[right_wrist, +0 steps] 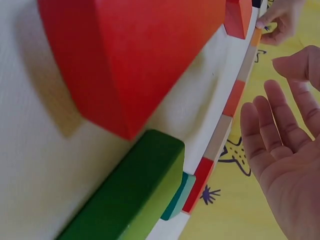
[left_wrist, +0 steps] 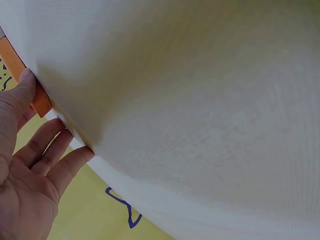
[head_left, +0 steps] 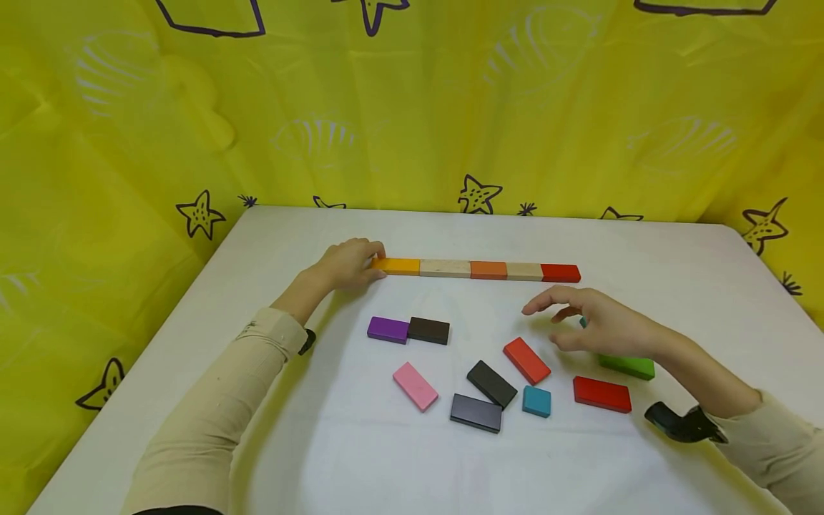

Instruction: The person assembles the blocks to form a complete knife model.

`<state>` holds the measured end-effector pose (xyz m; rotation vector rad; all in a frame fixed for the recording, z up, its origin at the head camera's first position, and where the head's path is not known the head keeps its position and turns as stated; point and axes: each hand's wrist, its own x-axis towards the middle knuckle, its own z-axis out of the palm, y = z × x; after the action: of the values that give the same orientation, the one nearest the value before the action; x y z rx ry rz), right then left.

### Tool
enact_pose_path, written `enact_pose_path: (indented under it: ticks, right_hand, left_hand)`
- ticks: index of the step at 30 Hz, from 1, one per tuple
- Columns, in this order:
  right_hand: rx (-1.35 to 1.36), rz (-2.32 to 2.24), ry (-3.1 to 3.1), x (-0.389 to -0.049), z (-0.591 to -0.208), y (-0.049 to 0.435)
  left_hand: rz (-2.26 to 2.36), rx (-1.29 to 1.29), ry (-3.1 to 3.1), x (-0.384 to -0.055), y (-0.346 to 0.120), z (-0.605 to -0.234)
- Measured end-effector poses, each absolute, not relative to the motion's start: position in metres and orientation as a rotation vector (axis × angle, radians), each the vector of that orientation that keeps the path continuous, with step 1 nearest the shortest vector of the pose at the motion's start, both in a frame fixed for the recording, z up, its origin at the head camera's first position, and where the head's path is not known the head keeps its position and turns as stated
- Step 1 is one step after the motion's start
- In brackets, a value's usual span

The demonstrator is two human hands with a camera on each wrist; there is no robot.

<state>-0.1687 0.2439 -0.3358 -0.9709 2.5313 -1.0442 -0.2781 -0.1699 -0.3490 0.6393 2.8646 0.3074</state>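
My left hand (head_left: 350, 265) pinches the yellow-orange block (head_left: 400, 267) at the left end of a straight row, thumb on the near side and forefinger behind. In the left wrist view that orange block (left_wrist: 41, 102) lies between thumb and forefinger, the other fingers spread against the table. Rightward the row runs on with a pale wood block (head_left: 445, 268), an orange one (head_left: 488, 270), a second pale one (head_left: 524, 272) and a red one (head_left: 561, 273). Holding nothing, my right hand (head_left: 595, 325) hovers over the right side, fingers loosely bent, partly hiding a teal block and a green block (head_left: 627, 366).
Nearer me on the white table (head_left: 347, 458) lie a purple block (head_left: 388, 330) touching a dark brown one (head_left: 429, 330), a pink block (head_left: 415, 386), two dark grey blocks, a blue block (head_left: 536, 401) and two red blocks. A yellow patterned cloth (head_left: 412, 107) hangs behind.
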Motion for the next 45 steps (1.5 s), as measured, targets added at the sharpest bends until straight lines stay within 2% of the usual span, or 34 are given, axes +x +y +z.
enact_pose_path:
  ticks: [19, 35, 45]
  right_hand:
    - [-1.027, -0.995, 2.268, -0.156, -0.345, 0.229]
    - [-1.118, -0.844, 2.416, -0.155, -0.346, 0.227]
    - [-1.002, -0.851, 2.53, -0.155, -0.347, 0.227]
  left_hand:
    - [0.285, 0.634, 2.873, -0.278, -0.169, -0.35]
    - [0.302, 0.647, 2.878, -0.278, -0.17, -0.352]
    - [0.297, 0.648, 2.883, -0.279, -0.171, -0.354]
